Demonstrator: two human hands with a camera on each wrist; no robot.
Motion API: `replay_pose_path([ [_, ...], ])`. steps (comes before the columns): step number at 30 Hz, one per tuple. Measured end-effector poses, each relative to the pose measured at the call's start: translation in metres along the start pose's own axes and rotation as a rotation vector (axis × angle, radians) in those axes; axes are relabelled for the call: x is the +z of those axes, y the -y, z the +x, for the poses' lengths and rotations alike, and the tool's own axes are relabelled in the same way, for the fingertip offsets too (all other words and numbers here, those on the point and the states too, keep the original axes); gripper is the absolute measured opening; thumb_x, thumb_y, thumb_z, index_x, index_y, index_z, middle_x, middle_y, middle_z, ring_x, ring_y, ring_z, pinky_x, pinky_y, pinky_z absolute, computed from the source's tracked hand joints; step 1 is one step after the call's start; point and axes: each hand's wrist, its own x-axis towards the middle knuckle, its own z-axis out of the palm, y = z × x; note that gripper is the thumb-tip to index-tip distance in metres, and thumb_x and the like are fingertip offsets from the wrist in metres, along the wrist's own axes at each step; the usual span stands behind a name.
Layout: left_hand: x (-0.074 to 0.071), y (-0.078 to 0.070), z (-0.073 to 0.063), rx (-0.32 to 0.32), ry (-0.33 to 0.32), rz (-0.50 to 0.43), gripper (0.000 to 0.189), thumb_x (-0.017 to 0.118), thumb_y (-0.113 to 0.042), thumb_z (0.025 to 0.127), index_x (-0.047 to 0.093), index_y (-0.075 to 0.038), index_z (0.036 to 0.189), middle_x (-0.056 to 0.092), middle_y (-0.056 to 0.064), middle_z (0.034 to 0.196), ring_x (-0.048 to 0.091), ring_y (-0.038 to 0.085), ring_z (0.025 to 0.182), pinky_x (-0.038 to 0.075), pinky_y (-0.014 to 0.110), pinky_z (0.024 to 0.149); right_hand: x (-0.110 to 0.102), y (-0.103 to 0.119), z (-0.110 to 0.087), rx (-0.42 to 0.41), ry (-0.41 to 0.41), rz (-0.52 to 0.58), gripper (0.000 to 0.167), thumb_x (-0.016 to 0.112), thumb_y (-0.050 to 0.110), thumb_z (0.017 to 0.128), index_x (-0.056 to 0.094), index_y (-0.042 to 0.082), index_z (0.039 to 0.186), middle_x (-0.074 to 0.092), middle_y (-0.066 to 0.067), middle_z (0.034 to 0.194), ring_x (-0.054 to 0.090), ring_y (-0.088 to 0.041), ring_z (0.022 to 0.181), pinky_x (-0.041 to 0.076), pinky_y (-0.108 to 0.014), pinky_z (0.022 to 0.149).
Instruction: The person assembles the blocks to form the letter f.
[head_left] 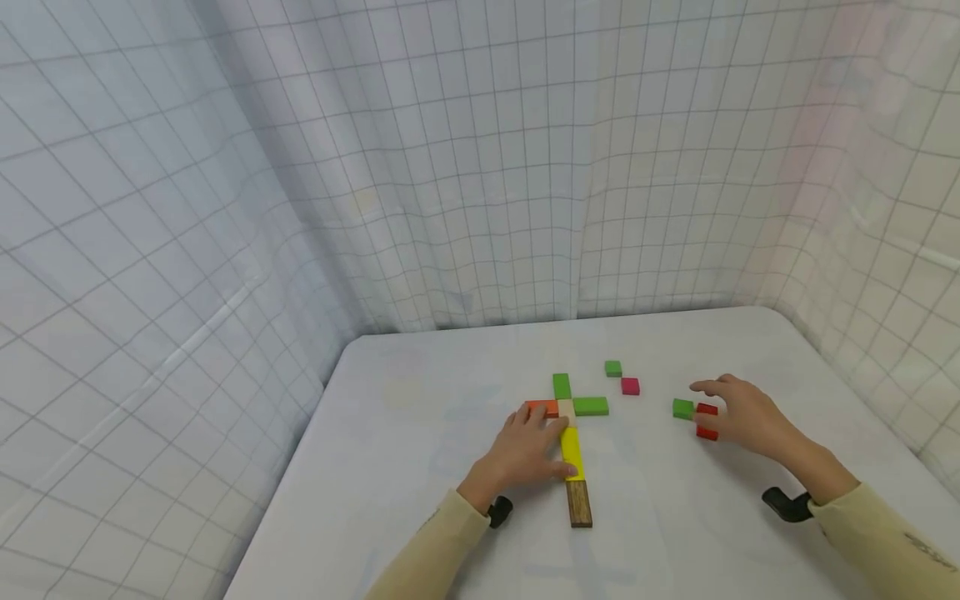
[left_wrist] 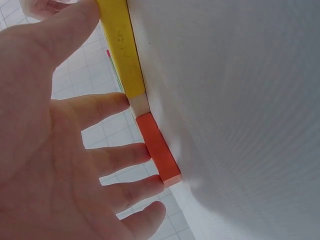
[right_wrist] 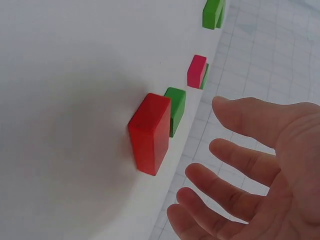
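My left hand is spread over a cross-shaped row of flat wooden blocks. Its thumb and fingertips touch the yellow block, the pale block and the orange block. A dark brown block extends the row below the yellow one. Green blocks form the top and the right arm of the cross. Over to the right, my right hand hovers with relaxed, parted fingers and holds nothing. Below it sits a red block, close against a small green block.
Farther back on the white table lie a small green block and a pinkish-red block. White grid-patterned curtains hang along the table's back and both sides.
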Motion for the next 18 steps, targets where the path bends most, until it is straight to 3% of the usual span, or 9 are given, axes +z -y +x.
replay_pose_path([
  [8,0.000,0.000,0.000,0.003,-0.001,-0.010,0.080,0.064,-0.068,0.087,0.043,-0.028,0.153,0.039,0.008,0.153,0.030,0.037,0.142,0.028,0.053,0.115,0.007,-0.023,-0.005,0.040,0.066,-0.022,0.064,0.082,0.033,0.084,0.061,-0.007,0.131,0.060,-0.029,0.118,0.060,-0.043,0.100,0.051,-0.058,0.080],
  [14,0.002,0.000,0.000,0.004,0.001,-0.015,0.080,0.063,-0.068,0.087,0.042,-0.029,0.153,0.038,0.008,0.154,0.029,0.038,0.143,0.028,0.054,0.115,0.014,-0.031,-0.006,0.054,0.075,-0.001,0.069,0.081,0.040,0.084,0.061,-0.008,0.130,0.062,-0.021,0.109,0.058,-0.029,0.089,0.051,-0.045,0.073],
  [18,0.001,0.001,0.000,0.005,-0.003,-0.008,0.080,0.062,-0.069,0.087,0.042,-0.029,0.154,0.038,0.008,0.155,0.029,0.038,0.143,0.028,0.053,0.115,0.014,-0.032,-0.005,0.052,0.066,0.012,0.064,0.082,0.039,0.084,0.064,-0.007,0.126,0.062,-0.021,0.109,0.057,-0.029,0.089,0.050,-0.044,0.073],
])
